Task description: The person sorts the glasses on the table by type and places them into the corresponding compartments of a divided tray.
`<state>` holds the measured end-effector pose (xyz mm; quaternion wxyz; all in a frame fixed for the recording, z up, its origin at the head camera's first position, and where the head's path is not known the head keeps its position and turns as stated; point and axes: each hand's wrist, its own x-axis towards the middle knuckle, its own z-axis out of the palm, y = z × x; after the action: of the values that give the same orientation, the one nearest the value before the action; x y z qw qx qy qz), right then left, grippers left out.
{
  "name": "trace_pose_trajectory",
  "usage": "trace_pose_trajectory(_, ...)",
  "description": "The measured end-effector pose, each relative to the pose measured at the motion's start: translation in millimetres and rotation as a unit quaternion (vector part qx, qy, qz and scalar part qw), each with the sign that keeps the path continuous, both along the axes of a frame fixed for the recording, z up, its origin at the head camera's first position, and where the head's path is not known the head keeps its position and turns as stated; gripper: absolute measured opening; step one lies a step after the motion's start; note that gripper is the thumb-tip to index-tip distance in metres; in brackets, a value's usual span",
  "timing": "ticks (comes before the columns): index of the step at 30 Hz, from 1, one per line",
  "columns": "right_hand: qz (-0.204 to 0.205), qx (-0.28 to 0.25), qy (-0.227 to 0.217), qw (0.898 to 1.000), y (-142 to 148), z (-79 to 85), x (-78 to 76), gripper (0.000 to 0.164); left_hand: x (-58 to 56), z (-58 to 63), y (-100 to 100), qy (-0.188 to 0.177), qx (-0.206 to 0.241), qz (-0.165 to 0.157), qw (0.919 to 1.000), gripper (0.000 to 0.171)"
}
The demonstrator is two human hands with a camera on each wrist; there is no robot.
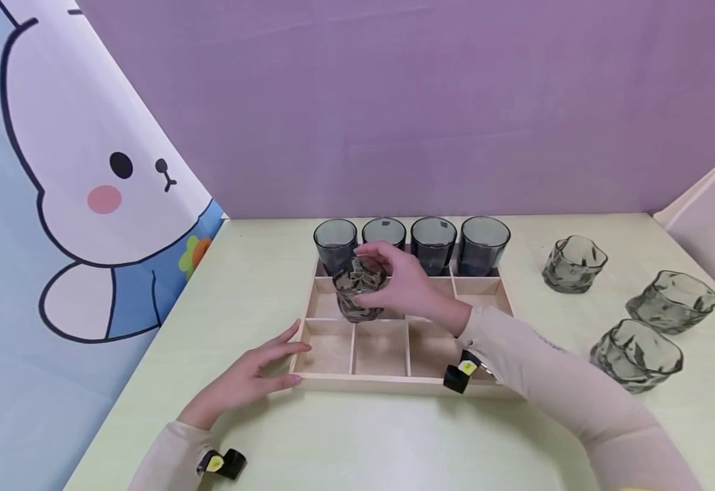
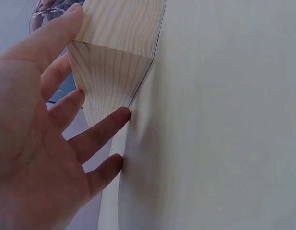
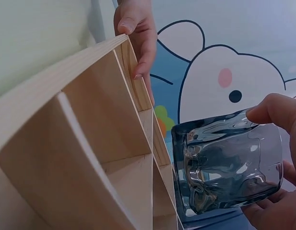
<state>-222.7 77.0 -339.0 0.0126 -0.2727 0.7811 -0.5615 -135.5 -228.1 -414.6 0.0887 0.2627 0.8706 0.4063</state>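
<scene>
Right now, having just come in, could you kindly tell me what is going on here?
A person's right grip holds a wavy grey glass above the left part of a divided wooden tray. The left grip, fingers spread, touches the tray near its front left corner. Four smooth dark glasses stand in the back row, and three other wavy glasses stand on the table to the right.

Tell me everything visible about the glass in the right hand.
The glass is short, see-through and smoky grey, with wavy, dented sides and a thick-looking base. The right hand holds it near the rim between thumb and fingers, roughly upright, mouth up, over the left part of the wooden box's middle row. Whether its base touches wood is unclear.
</scene>
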Motion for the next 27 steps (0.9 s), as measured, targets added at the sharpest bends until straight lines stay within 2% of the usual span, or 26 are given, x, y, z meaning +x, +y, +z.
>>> trace_pose_trajectory(8,-0.016,-0.004,0.001,1.000,-18.5,-3.3,-6.3,0.068,-0.7,-1.3,-0.7,-0.002,-0.003,0.002,1.0000,0.045)
trace_pose_trajectory(13,-0.019,0.006,0.017,1.000,-29.6,-6.2,-9.1,0.065,-1.2,-2.7,-1.6,0.006,-0.003,-0.002,1.0000,0.044)
trace_pose_trajectory(19,-0.007,0.014,0.039,0.999,-40.8,-13.8,-12.6,0.059,-1.5,-2.5,-1.0,0.005,-0.006,-0.001,1.0000,0.043)
trace_pose_trajectory(27,0.005,0.041,0.034,0.999,-49.9,-22.1,-19.1,0.062,-1.7,-2.6,-0.6,0.006,-0.010,-0.001,0.9999,0.042)
